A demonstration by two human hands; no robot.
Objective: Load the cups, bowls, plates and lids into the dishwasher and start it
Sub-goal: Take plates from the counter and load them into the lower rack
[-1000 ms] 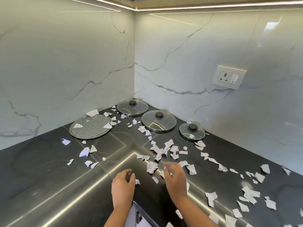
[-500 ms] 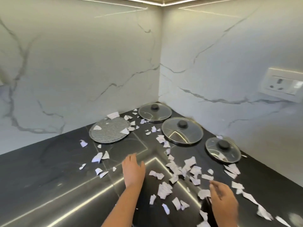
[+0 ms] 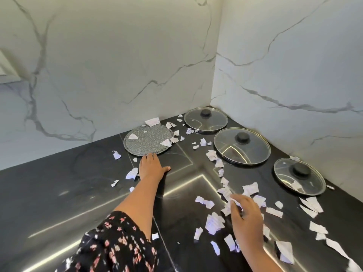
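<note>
Reaching over black counter [image 3: 59,183]: left hand [image 3: 152,167] flat, fingers straight, fingertips touching near rim of speckled grey plate [image 3: 145,143], plate at hand's 12 o'clock. Right hand [image 3: 246,216] at 5 o'clock of frame, fingers curled, pinching paper scrap [image 3: 234,202]. Three glass lids, black knobs up, flat on counter: far lid [image 3: 206,122] in wall corner, 2 o'clock from plate; middle lid [image 3: 241,148] 3 o'clock from plate; near lid [image 3: 298,179] 2 o'clock from right hand. Torn scraps [image 3: 213,222] strewn over counter, few on plate, one on near lid.
</note>
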